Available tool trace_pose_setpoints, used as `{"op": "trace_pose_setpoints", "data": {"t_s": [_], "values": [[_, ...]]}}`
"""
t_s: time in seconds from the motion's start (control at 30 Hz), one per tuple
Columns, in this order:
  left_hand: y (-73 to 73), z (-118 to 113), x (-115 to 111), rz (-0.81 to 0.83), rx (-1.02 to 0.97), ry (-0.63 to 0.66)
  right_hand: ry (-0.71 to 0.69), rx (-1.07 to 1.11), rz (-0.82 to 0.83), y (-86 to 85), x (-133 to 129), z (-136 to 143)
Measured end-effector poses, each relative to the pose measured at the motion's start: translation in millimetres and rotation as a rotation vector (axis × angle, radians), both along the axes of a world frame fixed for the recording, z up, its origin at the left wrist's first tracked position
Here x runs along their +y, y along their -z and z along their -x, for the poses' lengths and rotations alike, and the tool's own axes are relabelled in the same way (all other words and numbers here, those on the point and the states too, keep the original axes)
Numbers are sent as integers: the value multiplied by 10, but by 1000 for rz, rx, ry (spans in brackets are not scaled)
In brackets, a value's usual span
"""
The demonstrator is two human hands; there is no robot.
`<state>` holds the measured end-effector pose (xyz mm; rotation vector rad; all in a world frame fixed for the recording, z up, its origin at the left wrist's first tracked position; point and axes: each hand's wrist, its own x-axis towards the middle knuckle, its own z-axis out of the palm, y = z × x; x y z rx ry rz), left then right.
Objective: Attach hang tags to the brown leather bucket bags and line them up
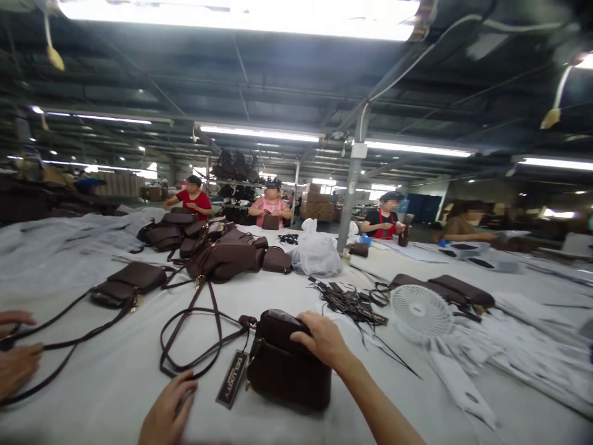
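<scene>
A dark brown crossbody bag (290,364) stands on the white-covered table in front of me. My right hand (324,337) grips its upper right corner, thumb on the front face and fingers over the top. From the bag's left side hangs a black tag (231,378) lettered "DELUXITY". Its long strap (192,309) lies looped to the left. My left hand (169,408) rests near the table's front, just below the strap loop, with curled fingers. Something small and greyish shows between thumb and fingers, too unclear to name.
A co-worker's hands (18,355) hold the strap of another brown bag (132,281) at the left. Beyond lie piled bags (222,256) and a white plastic bag (317,253). Loose black tags (349,303) and a white fan (421,312) lie right. Several people work across the table.
</scene>
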<state>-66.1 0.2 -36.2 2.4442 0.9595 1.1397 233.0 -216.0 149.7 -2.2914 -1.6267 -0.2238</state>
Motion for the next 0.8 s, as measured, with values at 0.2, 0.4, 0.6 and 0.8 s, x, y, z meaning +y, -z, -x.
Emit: {"op": "trace_pose_setpoints", "data": {"t_s": [0.2, 0.4, 0.6, 0.8], "values": [[33, 14, -52, -279, 94, 7, 69, 68, -346, 246, -350, 125], [213, 33, -67, -531, 73, 0, 355, -96, -549, 1685, -715, 469], [93, 30, -254, -575, 48, -27, 317, -323, -408, 2564, -945, 570], [5, 47, -316, -577, 77, -15, 340, -247, -354, 2241, -1001, 696]]}}
